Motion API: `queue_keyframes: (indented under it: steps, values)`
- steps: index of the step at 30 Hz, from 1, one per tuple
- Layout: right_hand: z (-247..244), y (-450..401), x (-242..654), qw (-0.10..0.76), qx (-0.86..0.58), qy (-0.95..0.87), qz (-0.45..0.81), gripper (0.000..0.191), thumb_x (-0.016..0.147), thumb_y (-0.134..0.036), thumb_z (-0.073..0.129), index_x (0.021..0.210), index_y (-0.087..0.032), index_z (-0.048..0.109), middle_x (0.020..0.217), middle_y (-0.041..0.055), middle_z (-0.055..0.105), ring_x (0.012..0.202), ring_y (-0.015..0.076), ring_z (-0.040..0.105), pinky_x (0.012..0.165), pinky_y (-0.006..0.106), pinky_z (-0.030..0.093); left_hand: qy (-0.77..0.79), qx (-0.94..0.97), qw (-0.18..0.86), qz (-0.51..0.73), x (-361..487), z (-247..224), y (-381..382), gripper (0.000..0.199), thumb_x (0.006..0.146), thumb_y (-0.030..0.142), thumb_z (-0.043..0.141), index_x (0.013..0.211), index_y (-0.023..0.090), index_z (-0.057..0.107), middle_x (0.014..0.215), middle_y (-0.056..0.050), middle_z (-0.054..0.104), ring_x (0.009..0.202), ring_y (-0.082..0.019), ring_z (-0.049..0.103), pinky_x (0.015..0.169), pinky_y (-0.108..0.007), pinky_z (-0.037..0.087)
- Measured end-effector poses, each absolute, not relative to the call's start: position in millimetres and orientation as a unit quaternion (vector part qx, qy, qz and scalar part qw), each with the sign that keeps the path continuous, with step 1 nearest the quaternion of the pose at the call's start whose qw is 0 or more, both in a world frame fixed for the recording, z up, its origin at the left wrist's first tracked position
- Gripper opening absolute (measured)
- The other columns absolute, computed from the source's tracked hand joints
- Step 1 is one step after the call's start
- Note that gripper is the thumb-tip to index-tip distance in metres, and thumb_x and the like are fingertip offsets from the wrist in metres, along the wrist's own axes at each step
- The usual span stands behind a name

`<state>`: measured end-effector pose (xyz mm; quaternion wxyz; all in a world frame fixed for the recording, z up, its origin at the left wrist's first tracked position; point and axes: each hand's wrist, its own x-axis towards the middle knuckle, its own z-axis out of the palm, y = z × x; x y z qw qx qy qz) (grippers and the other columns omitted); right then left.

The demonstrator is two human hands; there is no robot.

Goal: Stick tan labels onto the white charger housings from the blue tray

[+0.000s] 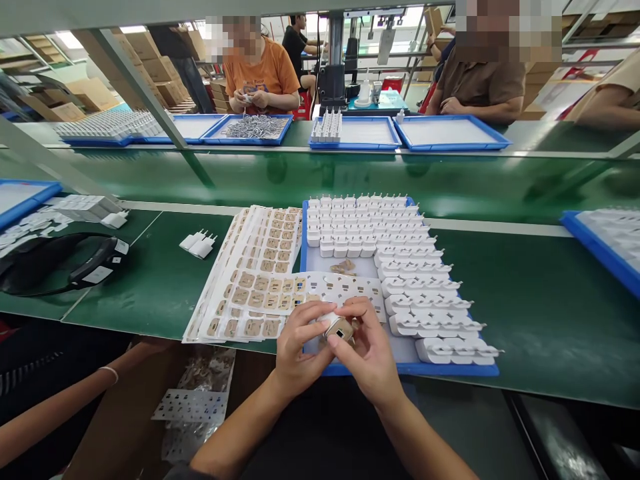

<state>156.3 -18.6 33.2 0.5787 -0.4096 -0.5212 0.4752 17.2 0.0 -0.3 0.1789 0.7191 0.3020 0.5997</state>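
Both of my hands meet over the front edge of a blue tray. Between their fingers is a white charger with a tan face and a small dark port turned toward me. My left hand grips its left side; my right hand holds its right side, with the thumb at the lower edge. Rows of white chargers with pins fill the back and right of the tray. Sheets of tan stickers lie left of it, and one partly peeled strip reaches over the tray. Small tan pieces lie behind the strip.
Two white chargers and a black headband-like object lie to the left. Another blue tray is at the far right. A co-worker's arm reaches in at lower left. People sit behind trays across the line.
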Motion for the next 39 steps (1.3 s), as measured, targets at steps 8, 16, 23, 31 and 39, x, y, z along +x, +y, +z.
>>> queue_keyframes:
  steps: [8, 16, 23, 31, 39]
  values:
    - [28.0, -18.0, 154.8, 0.61, -0.384, -0.486, 0.495, 0.011, 0.089, -0.02, 0.061, 0.093, -0.026, 0.069, 0.091, 0.0013, 0.052, 0.085, 0.0171, 0.052, 0.072, 0.028, 0.043, 0.291, 0.73, 0.135, 0.603, 18.7, -0.2, -1.6, 0.045, 0.084, 0.011, 0.074, 0.121, 0.026, 0.054, 0.116, -0.009, 0.071, 0.108, -0.023, 0.069, 0.092, -0.047, 0.06]
    - [25.8, -19.4, 153.7, 0.618, -0.356, -0.45, 0.537, 0.013, 0.088, -0.017, 0.062, 0.09, -0.027, 0.07, 0.089, -0.0003, 0.051, 0.085, 0.0159, 0.05, 0.075, 0.027, 0.041, 0.281, 0.745, 0.074, 0.6, 18.2, 1.4, -1.5, 0.04, 0.083, 0.009, 0.073, 0.118, 0.022, 0.057, 0.111, -0.01, 0.074, 0.111, -0.024, 0.07, 0.09, -0.044, 0.063]
    - [21.6, -17.6, 159.0, 0.598, -0.344, -0.431, 0.581, 0.02, 0.088, -0.017, 0.057, 0.092, -0.028, 0.073, 0.093, 0.0006, 0.052, 0.088, 0.016, 0.052, 0.077, 0.027, 0.042, 0.283, 0.734, 0.098, 0.609, 18.2, -2.3, -3.4, 0.046, 0.082, 0.008, 0.074, 0.122, 0.024, 0.056, 0.114, -0.01, 0.074, 0.11, -0.023, 0.07, 0.093, -0.046, 0.061]
    - [31.2, -12.8, 176.8, 0.539, -0.383, -0.551, 0.51, 0.02, 0.094, -0.025, 0.059, 0.11, -0.028, 0.07, 0.096, 0.0027, 0.058, 0.087, 0.017, 0.057, 0.075, 0.029, 0.049, 0.289, 0.698, 0.253, 0.603, 15.7, -6.9, -3.9, 0.049, 0.081, 0.012, 0.078, 0.121, 0.026, 0.055, 0.119, -0.01, 0.07, 0.11, -0.024, 0.068, 0.093, -0.046, 0.057]
    - [40.9, -6.8, 184.2, 0.51, -0.393, -0.732, 0.221, 0.013, 0.093, -0.012, 0.06, 0.098, -0.023, 0.065, 0.101, 0.0057, 0.062, 0.087, 0.0169, 0.062, 0.074, 0.028, 0.054, 0.337, 0.695, 0.292, 0.564, 12.9, -7.5, -9.6, 0.046, 0.081, 0.013, 0.077, 0.12, 0.025, 0.055, 0.119, -0.01, 0.071, 0.113, -0.025, 0.069, 0.096, -0.044, 0.057]
